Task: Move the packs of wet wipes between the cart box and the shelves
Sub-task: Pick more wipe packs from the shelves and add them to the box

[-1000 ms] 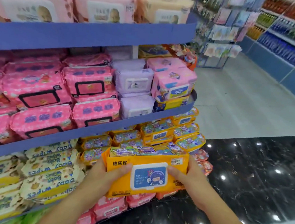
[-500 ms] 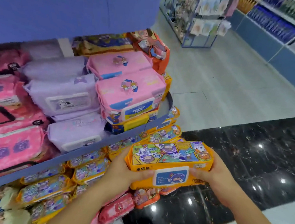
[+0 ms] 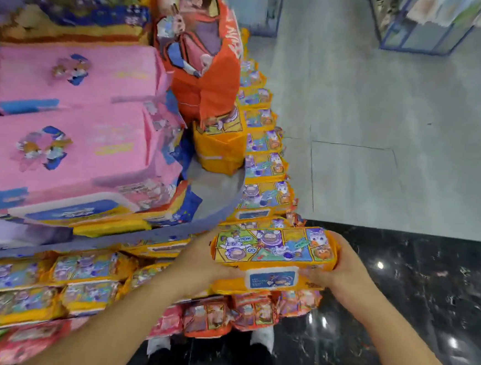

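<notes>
An orange pack of wet wipes (image 3: 274, 248) with cartoon pictures on top and a white-and-blue lid on its front is held level between both hands. My left hand (image 3: 198, 261) grips its left end and my right hand (image 3: 339, 265) grips its right end. The pack hovers just in front of a row of matching orange packs (image 3: 266, 167) that line the right end of the shelves. Pink packs (image 3: 72, 146) lie stacked on the blue shelf (image 3: 172, 231) above and to the left. The cart box is out of view.
An orange-red bag (image 3: 204, 73) stands at the shelf's end behind a small orange pack. Red and pink packs (image 3: 223, 313) fill the lowest shelf near my shoes. Glossy black floor (image 3: 396, 309) lies to the right, grey floor beyond, with a display rack (image 3: 424, 24) far right.
My view has tilted down and moved closer to the shelf end. Both hands have carried the orange pack to the right, up against the row of matching packs.
</notes>
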The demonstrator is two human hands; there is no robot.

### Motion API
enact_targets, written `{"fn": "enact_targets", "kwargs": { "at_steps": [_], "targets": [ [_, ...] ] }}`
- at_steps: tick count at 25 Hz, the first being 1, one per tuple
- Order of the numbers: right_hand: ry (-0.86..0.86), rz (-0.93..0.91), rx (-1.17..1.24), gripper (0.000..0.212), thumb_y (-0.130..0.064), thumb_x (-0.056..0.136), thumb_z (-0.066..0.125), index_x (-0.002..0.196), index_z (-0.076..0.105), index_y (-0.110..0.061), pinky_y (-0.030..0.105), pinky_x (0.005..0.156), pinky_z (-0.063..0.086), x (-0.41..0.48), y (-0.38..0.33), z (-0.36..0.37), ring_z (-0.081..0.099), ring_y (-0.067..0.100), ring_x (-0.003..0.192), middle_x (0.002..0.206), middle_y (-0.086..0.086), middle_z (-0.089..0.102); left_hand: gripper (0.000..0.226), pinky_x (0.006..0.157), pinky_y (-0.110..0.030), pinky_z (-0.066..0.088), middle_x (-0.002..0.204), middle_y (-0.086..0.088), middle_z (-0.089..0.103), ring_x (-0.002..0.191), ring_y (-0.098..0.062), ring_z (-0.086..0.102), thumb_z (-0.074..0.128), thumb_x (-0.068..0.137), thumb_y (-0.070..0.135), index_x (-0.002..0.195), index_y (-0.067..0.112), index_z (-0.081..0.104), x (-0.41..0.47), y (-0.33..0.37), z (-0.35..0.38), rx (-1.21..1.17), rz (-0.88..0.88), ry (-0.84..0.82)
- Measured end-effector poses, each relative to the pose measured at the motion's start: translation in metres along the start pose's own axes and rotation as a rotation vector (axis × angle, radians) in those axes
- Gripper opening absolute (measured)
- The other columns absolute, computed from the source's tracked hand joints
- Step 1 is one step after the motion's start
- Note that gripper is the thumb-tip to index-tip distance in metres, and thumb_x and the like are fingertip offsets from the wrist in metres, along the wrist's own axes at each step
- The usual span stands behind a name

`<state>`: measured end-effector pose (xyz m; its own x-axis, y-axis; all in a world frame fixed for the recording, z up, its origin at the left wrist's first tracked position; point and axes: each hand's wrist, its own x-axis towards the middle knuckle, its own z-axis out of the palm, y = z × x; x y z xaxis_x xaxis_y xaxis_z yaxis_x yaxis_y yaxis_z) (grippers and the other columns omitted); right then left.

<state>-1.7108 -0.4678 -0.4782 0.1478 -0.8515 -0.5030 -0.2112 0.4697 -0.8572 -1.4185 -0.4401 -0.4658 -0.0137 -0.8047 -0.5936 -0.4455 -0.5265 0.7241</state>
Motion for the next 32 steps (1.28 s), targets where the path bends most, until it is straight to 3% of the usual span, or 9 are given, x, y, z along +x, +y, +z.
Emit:
{"fn": "enact_targets", "kwargs": {
  "at_steps": [2, 4, 8, 12, 15, 20, 23, 27, 32],
  "targets": [
    [-0.046, -0.005, -0.045, 0.1, -0.019, 0.041, 0.101, 0.128, 0.052, -0.018, 0.038, 0.081, 0.06, 0.042, 0.002, -0.017, 0.073, 0.025, 0.102, 0.111, 0.004, 0.076, 0.086, 0.105, -0.028, 0.046, 0.131, 0.019, 0.058, 0.125, -0.009, 0.057, 0.096, 0.061, 0.044, 0.135, 0.032, 0.053, 0.024, 0.007, 0.015, 0.079, -0.018, 0.064],
    [-0.069, -0.012, -0.105, 0.086, -0.01, 0.049, 0.098, 0.122, 0.054, -0.023, 0.028, 0.077, 0.059, 0.076, 0.004, -0.022, 0.073, 0.018, 0.1, 0.105, -0.003, 0.077, 0.089, 0.101, -0.024, 0.043, 0.131, 0.02, 0.053, 0.127, -0.012, 0.054, 0.092, 0.071, 0.043, 0.147, 0.032, 0.045, 0.044, 0.011, 0.024, 0.135, -0.027, 0.143],
    [-0.054, -0.061, -0.232, 0.072, 0.006, 0.066, 0.088, 0.117, 0.055, -0.033, 0.005, 0.065, 0.049, 0.119, 0.015, -0.015, 0.068, -0.011, 0.083, 0.103, -0.015, 0.072, 0.093, 0.091, -0.039, 0.055, 0.133, 0.005, 0.064, 0.097, -0.021, 0.064, 0.087, 0.078, 0.042, 0.154, 0.032, 0.035, 0.077, 0.003, 0.04, 0.162, -0.102, 0.278],
    [-0.126, -0.017, -0.294, 0.066, -0.003, 0.076, 0.084, 0.121, 0.051, -0.037, 0.009, 0.067, 0.053, 0.139, 0.042, 0.002, 0.068, -0.008, 0.092, 0.104, -0.022, 0.068, 0.085, 0.113, -0.031, 0.035, 0.16, -0.005, 0.038, 0.145, -0.025, 0.039, 0.073, 0.094, 0.022, 0.162, 0.017, 0.022, 0.091, -0.013, 0.052, 0.408, -0.137, 0.356],
    [-0.171, 0.009, -0.329, 0.066, -0.009, 0.079, 0.084, 0.125, 0.047, -0.039, 0.018, 0.073, 0.053, 0.141, 0.047, 0.005, 0.067, -0.003, 0.095, 0.108, -0.021, 0.067, 0.083, 0.118, -0.034, 0.032, 0.161, -0.008, 0.034, 0.149, -0.028, 0.032, 0.069, 0.095, 0.016, 0.162, 0.011, 0.02, 0.092, -0.018, 0.057, 0.562, -0.126, 0.364],
    [-0.212, 0.129, -0.289, 0.059, -0.003, 0.085, 0.076, 0.13, 0.048, -0.03, 0.015, 0.058, 0.052, 0.129, 0.032, -0.003, 0.069, -0.001, 0.088, 0.11, -0.014, 0.068, 0.062, 0.1, -0.031, 0.04, 0.145, -0.005, 0.046, 0.133, -0.023, 0.045, 0.065, 0.098, 0.033, 0.15, 0.01, 0.04, 0.07, 0.001, 0.053, 0.288, -0.145, 0.312],
    [-0.158, 0.161, -0.22, 0.05, -0.016, 0.092, 0.071, 0.134, 0.047, -0.026, 0.012, 0.051, 0.051, 0.108, 0.019, -0.001, 0.069, -0.005, 0.079, 0.108, -0.016, 0.066, 0.072, 0.116, -0.039, 0.035, 0.165, -0.001, 0.033, 0.15, -0.022, 0.035, 0.06, 0.1, 0.045, 0.16, 0.019, 0.03, 0.047, 0.005, 0.057, 0.128, -0.162, 0.32],
    [-0.115, 0.152, -0.21, 0.067, -0.047, 0.094, 0.064, 0.151, 0.037, -0.028, 0.039, 0.093, 0.054, 0.066, -0.001, 0.004, 0.055, 0.019, 0.129, 0.147, -0.004, 0.051, 0.081, 0.119, -0.042, 0.028, 0.17, 0.001, 0.024, 0.153, -0.024, 0.031, 0.042, 0.099, 0.068, 0.163, 0.024, 0.021, 0.006, 0.01, 0.069, -0.103, -0.251, 0.216],
    [-0.194, 0.089, -0.232, 0.062, -0.049, 0.098, 0.054, 0.153, 0.032, -0.032, 0.047, 0.116, 0.037, 0.003, -0.018, 0.025, 0.041, 0.018, 0.142, 0.156, -0.008, 0.039, 0.076, 0.124, -0.043, 0.024, 0.169, 0.005, 0.026, 0.154, -0.021, 0.028, 0.041, 0.098, 0.068, 0.161, 0.029, 0.027, -0.068, 0.007, 0.075, -0.265, -0.183, 0.258]
  ]
}}
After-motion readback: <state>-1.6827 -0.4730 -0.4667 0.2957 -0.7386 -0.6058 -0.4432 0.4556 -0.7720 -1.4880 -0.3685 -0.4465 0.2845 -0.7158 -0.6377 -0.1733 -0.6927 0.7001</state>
